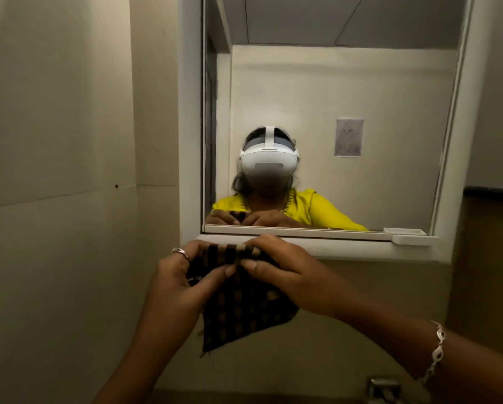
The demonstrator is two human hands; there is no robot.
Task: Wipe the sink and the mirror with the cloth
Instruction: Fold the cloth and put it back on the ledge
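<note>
Two hands hold one cloth in the lower centre of the frame; the items below run largest to smallest

1. Mirror (361,91): fills upper centre and right, white frame around it, narrow ledge (317,246) along the bottom edge. Glass not yet touched by the cloth.
2. Cloth (241,304): dark checked fabric, held just below the ledge, top edge bunched, lower corner hanging free.
3. Right hand (285,272): fingers closed, pinching the cloth's upper right edge w/ thumb on the near side.
4. Left hand (180,284): fingers closed on the upper left edge, thumb tip meeting the right thumb.
5. Sink: not clearly in view; only a metal fitting (382,387) shows at bottom edge.

Procedure (judgement): fold the cloth into a flat pad, raise it, wipe the glass top to bottom in overlapping passes, incl. corners
</note>
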